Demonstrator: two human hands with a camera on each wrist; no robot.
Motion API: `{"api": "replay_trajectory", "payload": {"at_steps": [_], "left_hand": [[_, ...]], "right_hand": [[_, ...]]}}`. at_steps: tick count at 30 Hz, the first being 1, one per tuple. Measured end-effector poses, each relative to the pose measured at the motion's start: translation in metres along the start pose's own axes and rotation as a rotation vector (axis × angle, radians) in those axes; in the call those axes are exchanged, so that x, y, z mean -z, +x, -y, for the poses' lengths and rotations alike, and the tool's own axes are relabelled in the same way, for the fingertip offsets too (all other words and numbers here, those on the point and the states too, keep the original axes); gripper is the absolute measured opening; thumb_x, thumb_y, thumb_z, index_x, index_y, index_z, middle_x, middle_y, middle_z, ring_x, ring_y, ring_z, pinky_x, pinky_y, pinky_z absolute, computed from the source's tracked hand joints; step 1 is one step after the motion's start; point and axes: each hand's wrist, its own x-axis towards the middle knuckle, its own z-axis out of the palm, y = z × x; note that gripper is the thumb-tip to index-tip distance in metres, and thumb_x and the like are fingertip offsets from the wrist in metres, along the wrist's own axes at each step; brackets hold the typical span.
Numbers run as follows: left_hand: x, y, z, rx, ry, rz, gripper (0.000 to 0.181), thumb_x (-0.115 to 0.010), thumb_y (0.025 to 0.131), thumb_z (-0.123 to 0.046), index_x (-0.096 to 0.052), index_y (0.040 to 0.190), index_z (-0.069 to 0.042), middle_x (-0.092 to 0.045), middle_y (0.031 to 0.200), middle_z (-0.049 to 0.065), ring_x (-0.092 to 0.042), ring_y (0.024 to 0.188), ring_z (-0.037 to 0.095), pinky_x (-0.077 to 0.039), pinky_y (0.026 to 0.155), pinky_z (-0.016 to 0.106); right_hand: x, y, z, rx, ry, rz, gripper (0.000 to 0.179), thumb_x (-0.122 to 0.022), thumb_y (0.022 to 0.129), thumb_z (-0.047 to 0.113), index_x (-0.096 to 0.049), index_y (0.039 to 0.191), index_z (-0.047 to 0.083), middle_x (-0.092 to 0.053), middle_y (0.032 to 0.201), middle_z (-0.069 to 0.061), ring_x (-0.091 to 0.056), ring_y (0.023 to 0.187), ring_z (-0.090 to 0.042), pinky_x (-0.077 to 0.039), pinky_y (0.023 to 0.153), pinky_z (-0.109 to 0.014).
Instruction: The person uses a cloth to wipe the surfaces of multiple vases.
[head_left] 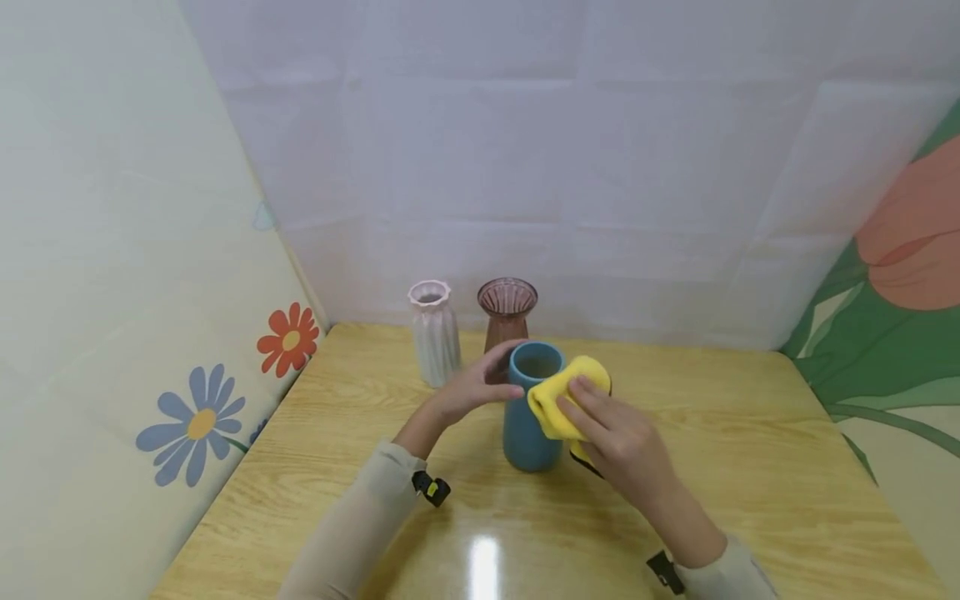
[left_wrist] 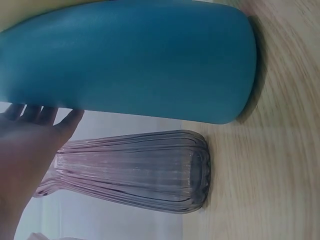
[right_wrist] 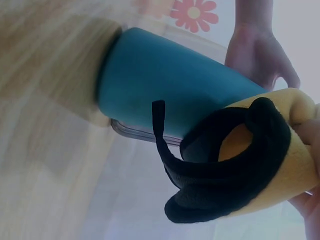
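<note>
A blue vase [head_left: 532,433] stands upright on the table. My left hand [head_left: 474,383] holds its upper left side, thumb in front and fingers behind; the left wrist view shows the fingertips [left_wrist: 73,119] against the blue wall. In my right hand [head_left: 618,433] is a folded yellow cloth [head_left: 558,408] with black edging [right_wrist: 225,185], gripped and lying against the vase's upper right side. Behind the blue vase, partly hidden by it, stands a ribbed pinkish glass vase [head_left: 507,312]. A white pleated vase [head_left: 437,342] stands to its left.
The wood-grain table [head_left: 742,450] reaches back to a pale sheet [head_left: 480,167] hung behind the vases. A flower-printed panel [head_left: 187,425] borders the left side and another [head_left: 892,333] the right.
</note>
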Motion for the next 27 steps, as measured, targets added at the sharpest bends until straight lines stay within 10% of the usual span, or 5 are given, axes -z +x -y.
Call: {"api": "replay_trajectory", "payload": {"at_steps": [27], "left_hand": [[-0.002, 0.004, 0.003, 0.011, 0.008, -0.077, 0.089, -0.079, 0.085, -0.050, -0.038, 0.154, -0.012, -0.054, 0.144, 0.016, -0.051, 0.133, 0.030, -0.046, 0.107, 0.047]], "right_hand": [[-0.004, -0.025, 0.018, -0.020, 0.019, 0.207, 0.064, -0.082, 0.062, -0.009, -0.071, 0.124, 0.004, -0.069, 0.126, -0.016, -0.067, 0.115, -0.034, -0.059, 0.086, -0.040]]}}
